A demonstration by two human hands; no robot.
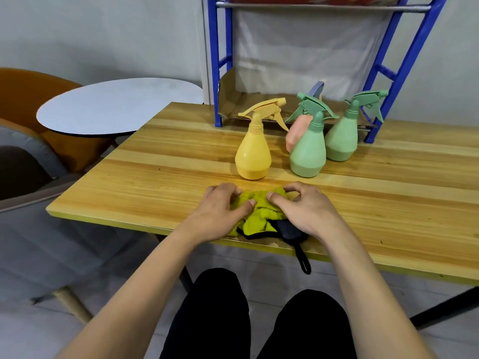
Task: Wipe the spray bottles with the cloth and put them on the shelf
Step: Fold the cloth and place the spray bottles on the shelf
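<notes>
A yellow-green cloth [260, 216] with a dark underside and a black hanging loop lies crumpled at the near edge of the wooden table [166, 161]. My left hand [220, 213] and my right hand [303, 211] both rest on it, fingers pinching its folds. Behind the cloth stand a yellow spray bottle [252, 151], a green spray bottle [308, 154], a pink spray bottle [296, 133] partly hidden behind it, and a second green spray bottle [342, 136]. The blue metal shelf [216, 60] rises at the back of the table.
Brown cardboard [233, 99] lines the shelf's lowest level. A round white side table [119, 104] and an orange chair [23, 92] stand to the left. My knees in black trousers are under the table's front edge.
</notes>
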